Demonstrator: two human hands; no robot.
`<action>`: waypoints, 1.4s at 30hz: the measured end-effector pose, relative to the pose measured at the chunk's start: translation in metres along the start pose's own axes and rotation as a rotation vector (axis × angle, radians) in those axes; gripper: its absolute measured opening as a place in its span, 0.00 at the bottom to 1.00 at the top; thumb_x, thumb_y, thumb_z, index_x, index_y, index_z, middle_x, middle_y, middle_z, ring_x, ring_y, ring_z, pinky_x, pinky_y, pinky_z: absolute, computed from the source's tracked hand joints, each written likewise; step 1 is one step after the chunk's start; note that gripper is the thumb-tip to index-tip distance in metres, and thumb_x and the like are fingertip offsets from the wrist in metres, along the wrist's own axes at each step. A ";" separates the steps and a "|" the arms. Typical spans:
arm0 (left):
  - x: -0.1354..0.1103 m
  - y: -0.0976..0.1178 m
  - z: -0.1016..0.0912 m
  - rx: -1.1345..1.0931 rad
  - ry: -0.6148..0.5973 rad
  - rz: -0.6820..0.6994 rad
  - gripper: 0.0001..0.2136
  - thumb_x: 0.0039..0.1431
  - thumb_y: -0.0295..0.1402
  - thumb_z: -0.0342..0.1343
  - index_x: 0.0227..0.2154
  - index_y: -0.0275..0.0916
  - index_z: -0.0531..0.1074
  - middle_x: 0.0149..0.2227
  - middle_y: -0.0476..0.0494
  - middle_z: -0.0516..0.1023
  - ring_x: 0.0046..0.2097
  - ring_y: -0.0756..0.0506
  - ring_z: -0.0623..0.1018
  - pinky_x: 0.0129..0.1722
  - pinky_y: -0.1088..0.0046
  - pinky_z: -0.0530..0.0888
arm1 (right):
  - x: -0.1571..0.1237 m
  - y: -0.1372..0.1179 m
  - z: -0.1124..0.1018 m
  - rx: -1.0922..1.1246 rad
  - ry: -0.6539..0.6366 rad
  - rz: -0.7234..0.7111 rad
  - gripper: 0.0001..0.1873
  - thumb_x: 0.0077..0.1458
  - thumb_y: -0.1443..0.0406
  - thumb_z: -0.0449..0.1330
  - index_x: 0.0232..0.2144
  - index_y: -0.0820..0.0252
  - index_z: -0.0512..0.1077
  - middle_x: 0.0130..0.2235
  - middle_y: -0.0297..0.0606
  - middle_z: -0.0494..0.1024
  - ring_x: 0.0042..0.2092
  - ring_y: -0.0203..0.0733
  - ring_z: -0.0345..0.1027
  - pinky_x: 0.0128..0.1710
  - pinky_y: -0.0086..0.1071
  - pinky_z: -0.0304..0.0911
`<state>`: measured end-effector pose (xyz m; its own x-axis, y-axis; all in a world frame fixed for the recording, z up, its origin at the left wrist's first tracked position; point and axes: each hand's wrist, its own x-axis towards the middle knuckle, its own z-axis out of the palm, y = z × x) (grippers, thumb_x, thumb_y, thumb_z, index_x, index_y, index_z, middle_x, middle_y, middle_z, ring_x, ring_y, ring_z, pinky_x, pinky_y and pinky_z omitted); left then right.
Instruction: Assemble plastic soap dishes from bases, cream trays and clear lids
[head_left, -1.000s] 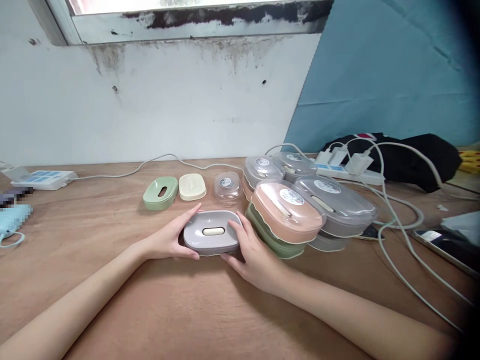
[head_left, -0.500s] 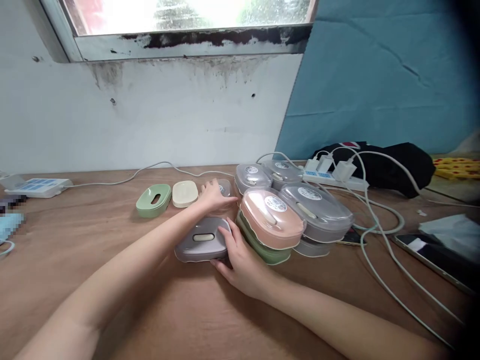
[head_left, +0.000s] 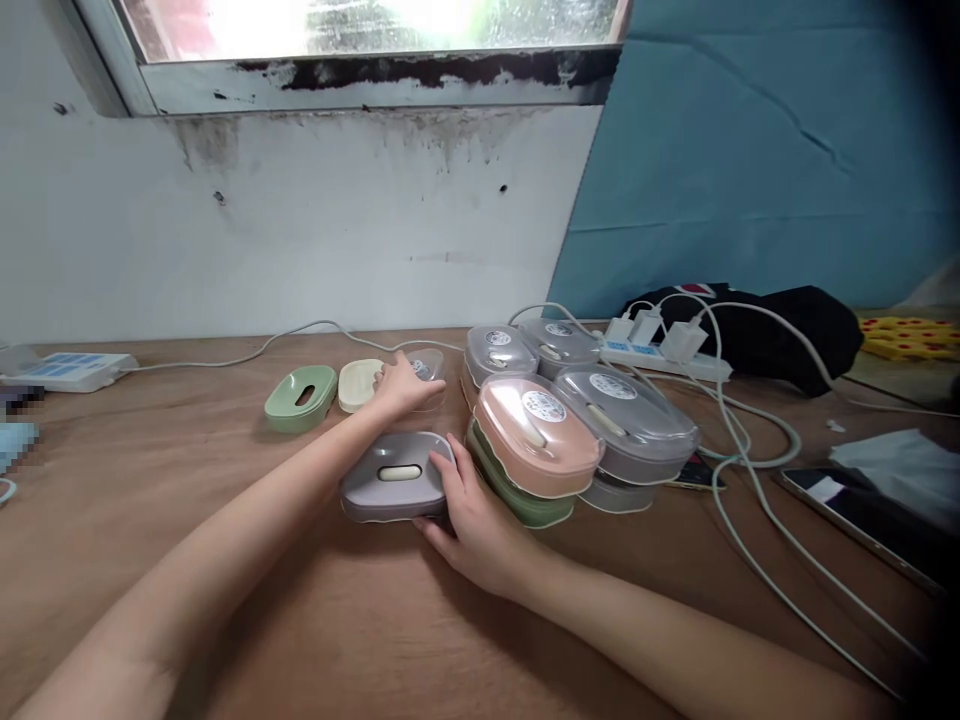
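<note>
A grey soap-box base (head_left: pixel 394 485) with a slot in its top lies on the wooden table (head_left: pixel 187 500). My right hand (head_left: pixel 469 525) rests against its right end, fingers curled along its edge. My left hand (head_left: pixel 401 385) reaches past it and closes over a clear plastic lid (head_left: pixel 431 375) farther back. A cream tray (head_left: pixel 356 385) and a green base (head_left: pixel 300 397) lie just left of that lid.
To the right, several lidded soap boxes (head_left: pixel 536 435) in pink, green and grey lie piled together. A white power strip (head_left: pixel 664 350) with chargers and trailing cables, a black cloth (head_left: pixel 780 325) and a phone (head_left: pixel 862 515) lie at the right. Another power strip (head_left: pixel 64 368) sits far left.
My left hand left the grey base and reached back to the clear lid, closing over it. My right hand stayed on the grey base.
</note>
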<state>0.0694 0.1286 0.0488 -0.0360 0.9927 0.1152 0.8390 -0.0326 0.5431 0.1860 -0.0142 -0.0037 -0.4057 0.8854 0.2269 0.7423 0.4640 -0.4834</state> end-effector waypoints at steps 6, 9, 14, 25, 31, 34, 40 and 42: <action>-0.004 -0.021 -0.001 0.155 -0.008 0.075 0.42 0.40 0.43 0.58 0.57 0.29 0.50 0.53 0.24 0.63 0.56 0.30 0.62 0.51 0.60 0.60 | 0.002 -0.005 0.000 -0.024 -0.011 0.032 0.32 0.52 0.65 0.55 0.56 0.74 0.51 0.63 0.60 0.39 0.62 0.54 0.44 0.59 0.42 0.49; -0.002 -0.019 0.005 0.183 -0.014 0.088 0.41 0.40 0.44 0.58 0.56 0.29 0.51 0.54 0.24 0.62 0.56 0.29 0.61 0.51 0.59 0.59 | 0.002 -0.006 0.001 -0.022 -0.012 0.041 0.32 0.52 0.65 0.55 0.56 0.73 0.51 0.63 0.60 0.39 0.62 0.53 0.44 0.59 0.42 0.49; 0.002 -0.006 0.003 0.185 -0.063 0.051 0.39 0.42 0.47 0.56 0.55 0.29 0.53 0.52 0.24 0.64 0.55 0.30 0.64 0.48 0.62 0.63 | 0.002 -0.006 -0.001 -0.013 -0.010 0.041 0.32 0.52 0.65 0.55 0.56 0.72 0.51 0.62 0.60 0.40 0.62 0.54 0.43 0.58 0.43 0.49; 0.002 0.022 0.014 0.214 -0.055 0.016 0.38 0.35 0.38 0.65 0.50 0.28 0.57 0.53 0.19 0.61 0.56 0.26 0.60 0.49 0.52 0.60 | 0.002 -0.005 0.000 0.004 0.001 0.018 0.33 0.51 0.64 0.55 0.56 0.73 0.50 0.62 0.61 0.40 0.63 0.55 0.39 0.59 0.45 0.47; 0.003 0.019 -0.010 0.059 -0.029 0.066 0.38 0.41 0.43 0.60 0.52 0.27 0.53 0.54 0.21 0.61 0.56 0.29 0.61 0.49 0.55 0.62 | 0.001 -0.002 -0.001 0.055 -0.005 0.014 0.36 0.51 0.65 0.55 0.59 0.69 0.45 0.63 0.58 0.40 0.64 0.53 0.37 0.60 0.45 0.45; -0.013 -0.004 -0.034 -0.047 -0.057 0.173 0.36 0.45 0.43 0.58 0.54 0.34 0.52 0.56 0.32 0.62 0.56 0.39 0.64 0.51 0.66 0.64 | 0.002 -0.001 0.000 0.110 0.015 0.018 0.42 0.50 0.66 0.55 0.61 0.64 0.36 0.63 0.55 0.41 0.64 0.51 0.35 0.60 0.46 0.44; -0.066 -0.091 -0.053 -0.685 -0.002 0.328 0.33 0.44 0.40 0.58 0.52 0.36 0.53 0.58 0.33 0.59 0.58 0.39 0.62 0.53 0.64 0.64 | 0.003 0.000 0.001 0.114 0.023 0.020 0.44 0.51 0.66 0.56 0.61 0.64 0.33 0.62 0.54 0.44 0.64 0.48 0.38 0.61 0.44 0.42; -0.076 -0.112 -0.048 -0.830 0.004 0.244 0.33 0.45 0.40 0.56 0.53 0.35 0.52 0.57 0.32 0.60 0.57 0.38 0.63 0.54 0.61 0.63 | 0.003 0.000 0.001 0.106 0.012 0.034 0.44 0.51 0.66 0.55 0.61 0.63 0.33 0.62 0.53 0.43 0.64 0.48 0.38 0.61 0.44 0.42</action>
<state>-0.0477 0.0517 0.0191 0.0901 0.9465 0.3098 0.1557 -0.3206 0.9343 0.1845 -0.0115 -0.0043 -0.3746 0.9010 0.2189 0.6943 0.4290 -0.5778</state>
